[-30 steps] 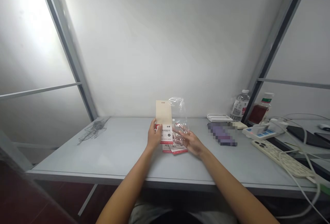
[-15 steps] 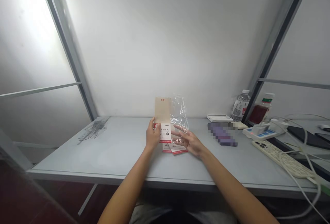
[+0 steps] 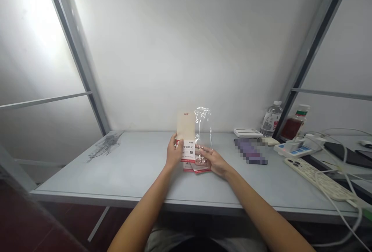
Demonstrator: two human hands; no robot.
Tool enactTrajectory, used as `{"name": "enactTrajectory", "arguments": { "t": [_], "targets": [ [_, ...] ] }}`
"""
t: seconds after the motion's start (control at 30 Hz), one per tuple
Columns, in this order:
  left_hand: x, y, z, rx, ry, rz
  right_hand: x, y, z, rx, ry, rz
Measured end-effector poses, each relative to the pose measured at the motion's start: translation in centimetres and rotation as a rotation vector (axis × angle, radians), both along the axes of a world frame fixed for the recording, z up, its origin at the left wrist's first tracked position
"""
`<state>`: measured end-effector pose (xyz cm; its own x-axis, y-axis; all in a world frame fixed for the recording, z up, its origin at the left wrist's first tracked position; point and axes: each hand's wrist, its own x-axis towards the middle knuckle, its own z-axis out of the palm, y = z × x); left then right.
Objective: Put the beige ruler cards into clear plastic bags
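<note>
Head view: I see the left hand gripping a beige-and-white card between thumb and fingers, held upright, while the right hand grasps a clear plastic sleeve just beside that card. Red-edged packets lie beneath both hands on the table, and a purple item rests beyond the right hand.

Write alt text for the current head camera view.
A person's left hand holds up a beige-and-white card; the right hand touches a clear plastic sleeve beside it. Red-edged packets lie below on a pale table, with two bottles and a power strip to the right.
</note>
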<state>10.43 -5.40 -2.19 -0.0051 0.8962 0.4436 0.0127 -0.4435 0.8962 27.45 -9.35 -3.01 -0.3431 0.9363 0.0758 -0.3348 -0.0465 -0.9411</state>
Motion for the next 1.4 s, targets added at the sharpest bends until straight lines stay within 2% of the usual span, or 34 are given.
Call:
{"name": "enactTrajectory", "arguments": {
  "t": [0.17, 0.23, 0.37, 0.47, 0.63, 0.87, 1.0, 1.2, 1.4],
  "targets": [
    [-0.1, 0.1, -0.1, -0.007, 0.022, -0.026, -0.1, 0.1, 0.0, -0.008, -0.033, -0.033],
    [-0.1, 0.1, -0.1, -0.001, 0.044, -0.037, 0.0, 0.2, 0.1, -0.006, -0.029, -0.109],
    [-0.2, 0.2, -0.2, -0.01, 0.075, -0.074, 0.6, 0.7, 0.3, -0.005, 0.009, -0.345],
    [0.0, 0.1, -0.2, -0.025, 0.089, -0.134, 0.9, 0.9, 0.4, 0.015, -0.032, -0.436],
    [0.1, -0.1, -0.2, -0.024, 0.116, -0.191, 0.8, 1.0, 0.1, 0.04, -0.057, -0.44],
    [-0.1, -0.2, -0.1, 0.016, 0.224, -0.027, 0.8, 0.9, 0.1, 0.049, -0.095, -0.455],
    [0.0, -0.4, 0.0, 0.02, 0.237, -0.039, 0.7, 1.0, 0.1, 0.055, -0.107, -0.464],
    [-0.1, -0.4, 0.1, 0.049, 0.272, 0.037, 0.7, 0.9, 0.1, 0.056, -0.15, -0.443],
    [-0.3, -0.4, 0.3, 0.092, 0.286, 0.052, 0.9, 1.0, 0.0, 0.073, -0.214, -0.453]
  ]
}}
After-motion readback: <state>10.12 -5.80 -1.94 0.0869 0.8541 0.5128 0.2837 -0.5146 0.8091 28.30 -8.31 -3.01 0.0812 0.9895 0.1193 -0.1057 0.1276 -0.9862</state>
